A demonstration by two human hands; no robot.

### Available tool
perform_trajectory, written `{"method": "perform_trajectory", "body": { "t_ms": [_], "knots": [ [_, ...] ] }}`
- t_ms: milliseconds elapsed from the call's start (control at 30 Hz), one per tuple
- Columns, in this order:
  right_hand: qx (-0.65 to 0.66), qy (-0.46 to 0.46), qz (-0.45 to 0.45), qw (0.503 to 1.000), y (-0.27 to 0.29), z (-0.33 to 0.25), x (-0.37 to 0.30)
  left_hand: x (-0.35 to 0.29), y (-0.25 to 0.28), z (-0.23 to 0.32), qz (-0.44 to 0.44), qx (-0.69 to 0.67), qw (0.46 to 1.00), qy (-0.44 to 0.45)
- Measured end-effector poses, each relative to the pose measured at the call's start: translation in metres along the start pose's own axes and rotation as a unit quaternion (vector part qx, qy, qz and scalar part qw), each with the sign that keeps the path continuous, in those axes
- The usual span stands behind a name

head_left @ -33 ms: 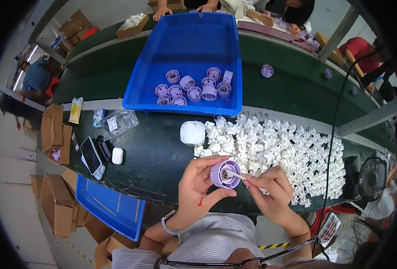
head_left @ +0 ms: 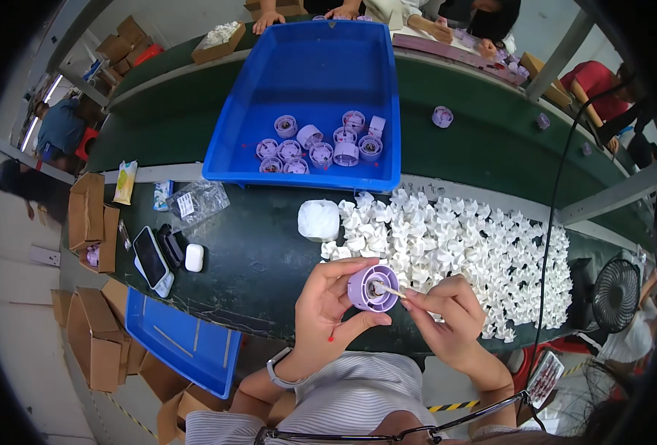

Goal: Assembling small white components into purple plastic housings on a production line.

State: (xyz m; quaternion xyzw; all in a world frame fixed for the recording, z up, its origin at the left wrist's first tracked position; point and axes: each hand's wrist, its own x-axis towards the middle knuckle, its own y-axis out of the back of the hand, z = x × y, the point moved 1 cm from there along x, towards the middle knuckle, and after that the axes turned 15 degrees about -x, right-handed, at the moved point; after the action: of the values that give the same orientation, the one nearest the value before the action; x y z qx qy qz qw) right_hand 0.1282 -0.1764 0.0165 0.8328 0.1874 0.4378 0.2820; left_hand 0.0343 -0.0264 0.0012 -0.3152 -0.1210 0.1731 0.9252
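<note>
My left hand (head_left: pixel 327 304) is wrapped round a round purple plastic housing (head_left: pixel 359 290), holding it tilted so its open, ribbed face shows. Inside sits a small metallic centre. My right hand (head_left: pixel 450 315) pinches a thin pale stick (head_left: pixel 392 289), whose far end reaches into the housing; its tip is hard to make out. A red-ended bit (head_left: pixel 331 339) shows by my left palm. Just beyond the hands lies a wide spread of white pinwheel-shaped plastic parts (head_left: pixel 454 252). A white rounded block (head_left: pixel 319 221) stands at its left end.
A blue tray (head_left: pixel 306 67) with several purple housings (head_left: pixel 321 155) sits beyond the bench. A phone (head_left: pixel 150 256), a white earphone case (head_left: pixel 194 257) and a cardboard box (head_left: pixel 86 215) lie left. A black cable (head_left: pixel 551 222) hangs near a fan (head_left: pixel 616 295) at right. Other people work around the line.
A person at the far left has shifted slightly. My hands, the housing and the stick stay in nearly the same place.
</note>
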Motion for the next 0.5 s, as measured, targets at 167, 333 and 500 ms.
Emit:
{"method": "perform_trajectory", "body": {
  "t_ms": [167, 333, 500],
  "knots": [
    [0.026, -0.011, -0.017, 0.999, 0.001, 0.001, -0.003, -0.001, 0.001, -0.001, -0.002, 0.003, 1.000, 0.003],
    [0.073, -0.048, -0.035, 0.996, 0.003, 0.003, -0.004, -0.002, 0.003, -0.001, -0.031, 0.002, 0.999, 0.009],
    [0.222, -0.199, -0.051, 0.953, 0.001, 0.016, -0.005, -0.004, 0.001, -0.002, 0.000, -0.005, 1.000, 0.026]
  ]
}}
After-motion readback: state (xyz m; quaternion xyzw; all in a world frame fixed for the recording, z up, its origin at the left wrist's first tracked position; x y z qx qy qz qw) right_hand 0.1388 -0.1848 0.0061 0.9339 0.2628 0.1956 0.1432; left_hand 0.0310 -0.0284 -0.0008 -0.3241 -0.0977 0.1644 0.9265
